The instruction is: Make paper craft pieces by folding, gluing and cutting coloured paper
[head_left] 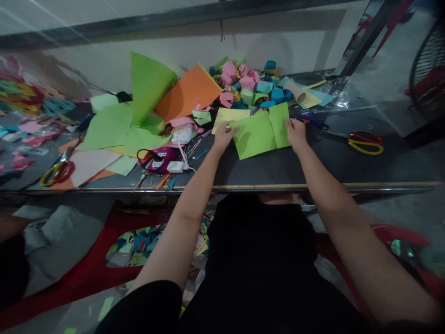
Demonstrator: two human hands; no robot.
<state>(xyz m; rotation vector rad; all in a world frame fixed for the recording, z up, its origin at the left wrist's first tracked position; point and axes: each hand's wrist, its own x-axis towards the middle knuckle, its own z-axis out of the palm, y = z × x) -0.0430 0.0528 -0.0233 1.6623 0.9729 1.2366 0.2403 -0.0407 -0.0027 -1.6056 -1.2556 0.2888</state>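
Note:
A bright green sheet of paper (255, 137), with a crease right of its middle, is held up over the dark table. My left hand (224, 137) pinches its left edge, while my right hand (296, 132) grips the right edge, fingers closed. Behind the left hand lies a pale yellow sheet (231, 116). A blue glue gun (313, 119) rests just beyond my right hand. Scissors with red and yellow handles (366, 141) lie farther right.
Folded paper pieces (248, 83) are heaped at the back, beside an orange sheet (191, 93) and large green sheets (111, 125). A purple power strip (162, 160) with plugs sits left of me. Another pair of scissors (57, 172) lies farther left. A fan (429, 74) stands at right.

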